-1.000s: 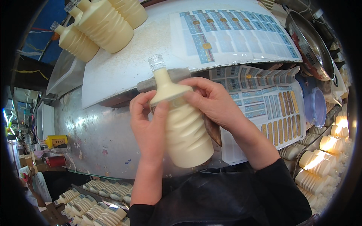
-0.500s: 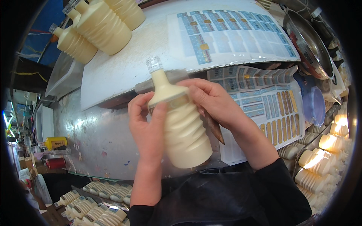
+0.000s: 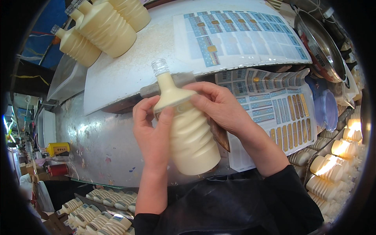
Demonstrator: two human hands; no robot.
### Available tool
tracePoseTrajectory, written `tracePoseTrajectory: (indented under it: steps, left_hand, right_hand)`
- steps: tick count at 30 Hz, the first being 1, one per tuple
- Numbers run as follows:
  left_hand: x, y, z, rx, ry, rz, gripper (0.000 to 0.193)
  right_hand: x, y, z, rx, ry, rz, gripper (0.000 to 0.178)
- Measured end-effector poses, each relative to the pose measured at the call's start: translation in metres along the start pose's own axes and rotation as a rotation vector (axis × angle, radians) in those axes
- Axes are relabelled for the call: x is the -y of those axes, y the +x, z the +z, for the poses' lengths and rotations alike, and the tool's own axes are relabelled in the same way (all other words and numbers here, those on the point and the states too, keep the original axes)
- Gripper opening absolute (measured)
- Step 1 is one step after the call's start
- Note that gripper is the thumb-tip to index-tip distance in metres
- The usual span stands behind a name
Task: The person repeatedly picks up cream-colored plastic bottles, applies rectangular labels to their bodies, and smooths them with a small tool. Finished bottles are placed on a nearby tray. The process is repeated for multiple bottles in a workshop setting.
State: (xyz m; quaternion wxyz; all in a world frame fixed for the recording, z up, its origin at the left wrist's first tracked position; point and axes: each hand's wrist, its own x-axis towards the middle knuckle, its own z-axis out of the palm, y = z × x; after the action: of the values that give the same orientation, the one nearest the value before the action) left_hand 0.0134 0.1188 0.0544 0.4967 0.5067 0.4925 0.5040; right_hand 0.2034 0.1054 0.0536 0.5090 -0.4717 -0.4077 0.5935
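A cream bottle (image 3: 194, 147) with wavy ridges and a clear threaded neck leans away from me in front of a grey pad (image 3: 148, 91). A narrow greyish see-through strip (image 3: 181, 105) crosses its shoulder. My left hand (image 3: 150, 123) grips the left shoulder, its thumb on the front below the strip and its fingers curled at the side. My right hand (image 3: 219, 105) closes on the right shoulder, the thumb by the strip's right end. From under the right palm a brown pointed tool (image 3: 222, 139) sticks out along the bottle; its grip is hidden.
Sheets of blue and gold labels (image 3: 239, 37) lie on the white board (image 3: 117, 78). More label sheets (image 3: 274, 113) hang over its front edge. Several cream bottles (image 3: 105, 29) stand at far left. Crates of bottles (image 3: 100, 219) flank me, and a metal pan (image 3: 323, 43) leans at far right.
My right thumb has slid a little left and down along the bottle's shoulder. The brown tool's tip has shifted slightly left with that hand. The left hand and the bottle look unmoved.
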Motion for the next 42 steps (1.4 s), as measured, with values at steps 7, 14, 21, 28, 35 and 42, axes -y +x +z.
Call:
tracePoseTrajectory:
  steps: [7,14,21,28,35,42]
  left_hand:
    - [0.001,0.000,-0.001,-0.010,0.019,-0.004,0.033]
    - [0.001,0.000,-0.001,-0.022,0.038,0.000,0.032]
    - [0.001,0.000,0.000,-0.021,0.041,0.010,0.032]
    - [0.003,0.000,0.000,-0.022,0.019,0.002,0.033]
    - [0.000,0.000,0.001,-0.021,0.040,0.007,0.034]
    - [0.001,0.000,-0.001,-0.017,0.017,0.003,0.034]
  right_hand:
    - [0.005,-0.001,0.000,0.019,-0.014,0.046,0.032]
    - [0.002,0.000,-0.001,0.032,-0.021,0.044,0.033]
    - [0.003,-0.001,-0.001,0.036,0.005,0.053,0.033]
    - [0.011,-0.002,-0.003,0.034,-0.011,0.073,0.035]
    - [0.006,-0.001,-0.001,0.017,0.010,0.045,0.035]
    - [0.003,-0.001,0.001,0.017,0.040,0.020,0.034]
